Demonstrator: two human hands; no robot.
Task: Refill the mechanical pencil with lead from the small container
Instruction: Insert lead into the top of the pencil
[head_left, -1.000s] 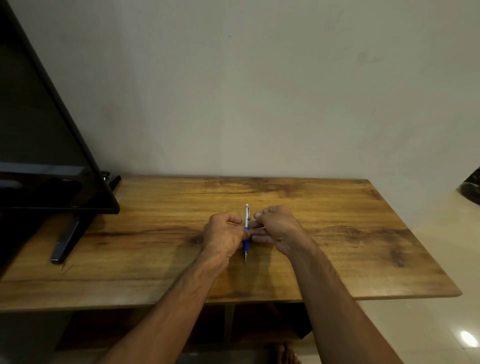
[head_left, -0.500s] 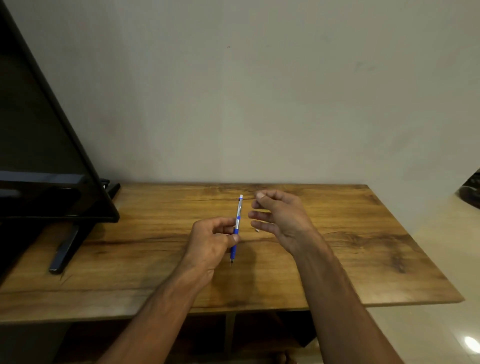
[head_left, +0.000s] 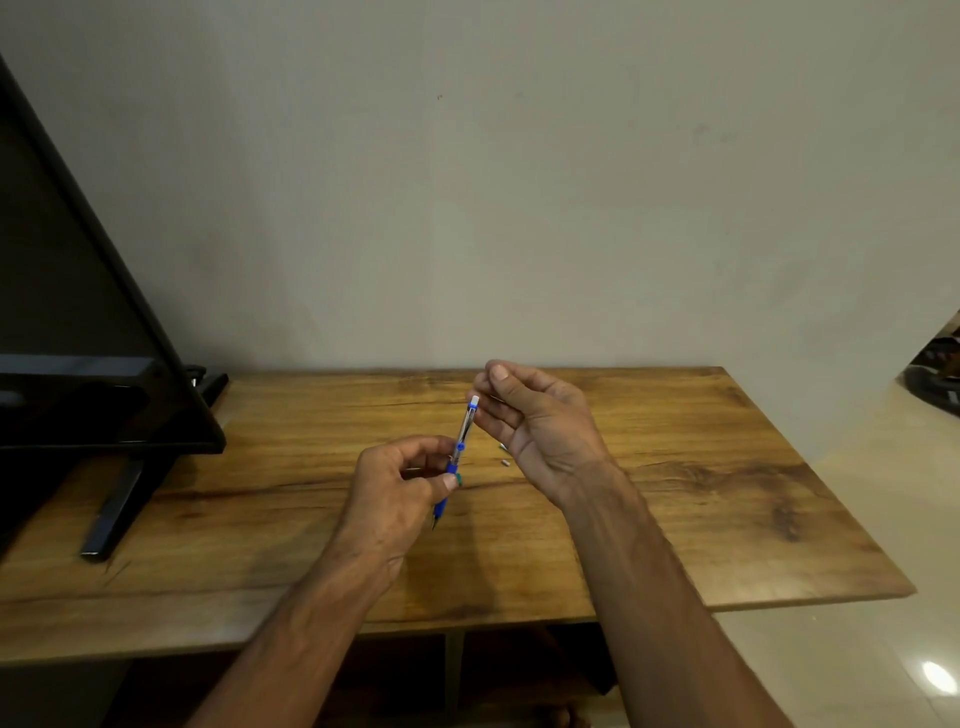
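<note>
My left hand (head_left: 400, 488) grips a mechanical pencil (head_left: 464, 431) by its blue grip. The pencil has a clear barrel and a white eraser end; it stands nearly upright above the table, tip down. My right hand (head_left: 540, 421) is raised just to the right of the pencil's top, palm facing me. Its fingers are curled, and thumb and forefinger tips meet close to the eraser end. Whether something thin is pinched there is too small to tell. Two tiny pale pieces (head_left: 504, 461) lie on the wooden table (head_left: 701, 493) under the right hand. No lead container shows.
A black monitor (head_left: 78, 322) on a two-legged stand (head_left: 119, 509) fills the left of the table. A plain wall rises right behind the table. Beyond the table's right edge lies a tiled floor (head_left: 857, 649). A shelf opening sits under the tabletop.
Both hands have lifted off the table and come apart. The left hand tilted the pencil's top to the right. The right hand rose to the pencil's eraser end.
</note>
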